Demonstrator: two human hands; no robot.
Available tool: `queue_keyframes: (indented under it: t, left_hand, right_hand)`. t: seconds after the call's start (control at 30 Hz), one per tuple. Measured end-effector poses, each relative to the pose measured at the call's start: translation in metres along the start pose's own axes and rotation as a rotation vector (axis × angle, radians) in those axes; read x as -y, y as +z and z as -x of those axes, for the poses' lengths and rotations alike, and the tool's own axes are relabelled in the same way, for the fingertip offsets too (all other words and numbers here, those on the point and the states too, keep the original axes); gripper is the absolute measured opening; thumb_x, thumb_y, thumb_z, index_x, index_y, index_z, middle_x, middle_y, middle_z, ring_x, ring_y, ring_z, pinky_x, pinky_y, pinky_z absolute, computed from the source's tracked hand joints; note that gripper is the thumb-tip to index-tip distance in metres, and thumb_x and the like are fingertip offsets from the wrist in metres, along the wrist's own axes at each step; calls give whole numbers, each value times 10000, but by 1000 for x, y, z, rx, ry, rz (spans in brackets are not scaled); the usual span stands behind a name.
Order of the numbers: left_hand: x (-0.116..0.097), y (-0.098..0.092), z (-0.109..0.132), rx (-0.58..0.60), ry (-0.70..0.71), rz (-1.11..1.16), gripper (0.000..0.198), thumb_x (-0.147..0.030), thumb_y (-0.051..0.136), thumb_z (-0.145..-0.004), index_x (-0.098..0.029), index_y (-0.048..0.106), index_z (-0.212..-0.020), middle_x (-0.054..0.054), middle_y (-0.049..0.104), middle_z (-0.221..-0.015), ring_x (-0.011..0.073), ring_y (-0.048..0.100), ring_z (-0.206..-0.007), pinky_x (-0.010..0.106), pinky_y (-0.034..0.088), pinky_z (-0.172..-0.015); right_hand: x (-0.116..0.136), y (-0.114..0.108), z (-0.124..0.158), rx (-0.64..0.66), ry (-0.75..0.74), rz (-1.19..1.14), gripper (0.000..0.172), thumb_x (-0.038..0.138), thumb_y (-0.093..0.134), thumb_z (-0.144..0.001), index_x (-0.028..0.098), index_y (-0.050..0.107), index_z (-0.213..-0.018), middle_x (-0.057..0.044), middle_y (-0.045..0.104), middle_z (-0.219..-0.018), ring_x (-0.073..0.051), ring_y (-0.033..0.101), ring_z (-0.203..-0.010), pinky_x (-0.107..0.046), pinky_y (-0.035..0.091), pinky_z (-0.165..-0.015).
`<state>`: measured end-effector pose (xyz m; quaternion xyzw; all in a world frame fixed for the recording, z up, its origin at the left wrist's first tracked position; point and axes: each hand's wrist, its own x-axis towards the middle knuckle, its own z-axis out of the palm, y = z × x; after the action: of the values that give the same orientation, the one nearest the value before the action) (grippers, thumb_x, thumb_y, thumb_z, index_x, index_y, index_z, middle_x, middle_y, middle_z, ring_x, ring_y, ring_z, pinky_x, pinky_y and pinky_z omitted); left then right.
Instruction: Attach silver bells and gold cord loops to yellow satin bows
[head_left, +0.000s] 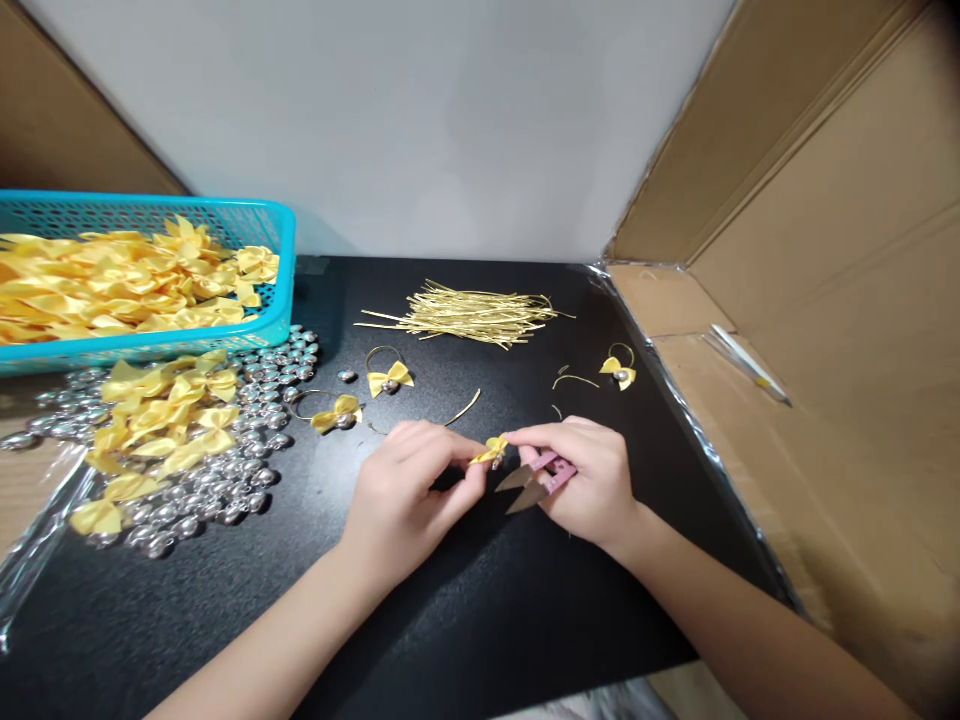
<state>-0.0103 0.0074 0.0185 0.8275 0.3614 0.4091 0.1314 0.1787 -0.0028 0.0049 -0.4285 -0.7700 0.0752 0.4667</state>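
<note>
Between the thumb and fingers of my left hand [416, 495] is a small yellow ribbon bow [493, 450], with something shiny at its lower side. My right hand [589, 480] holds a pair of pink-handled thread snips [536, 480], their two blades apart and pointing left. Its index fingertip touches the bow's right edge. Just beyond my hands lie finished-looking bows with a silver bell and gold wire loop: one bow [390, 380], another bow [337, 415], and a third bow [619, 373] off to the right. A cut gold wire piece [463, 407] rests near my left hand.
A blue basket [289, 270] full of yellow bows stands at the left. In front of it are loose bows [165, 410] and many silver bells [202, 500]. Gold wire ties [476, 315] lie in a bundle at the back. White tweezers [750, 365] rest on cardboard at right.
</note>
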Motion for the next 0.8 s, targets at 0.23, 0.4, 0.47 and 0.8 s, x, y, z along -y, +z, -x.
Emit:
queue_keyframes:
  t: [0.23,0.4,0.47,0.8]
  left_hand:
    - [2,4,1,-44,106,-87,82,-87,642,-816,-165,651,-794,7,720,-682,122,641,-597,260,476,-634]
    - [1,4,1,-53,94,-97,91,-88,645,-816,-173,639,-785,7,725,-691,127,646,-604,264,474,-641]
    - [1,4,2,-45,87,-101,98,-89,643,-816,-182,637,-784,5,728,-692,127,650,-606,262,473,-640]
    - [-2,4,2,-15,59,-69,94,-137,643,-834,-193,622,-762,4,729,-685,131,651,-605,265,470,-635]
  right_hand:
    - [-1,3,1,6,-62,38,73,116,651,-796,180,679,-817,22,765,-736,-80,677,-551,-236,424,-565]
    - [2,3,0,-7,-116,106,84,119,633,-800,170,675,-852,25,751,-702,-73,640,-507,-253,394,-543]
    - [3,4,0,-9,-122,126,85,106,624,-804,170,669,-839,29,738,-675,-72,623,-492,-260,380,-538]
    - [4,6,0,-45,-151,199,161,199,582,-863,194,584,-702,46,658,-564,-75,553,-462,-281,340,-541]
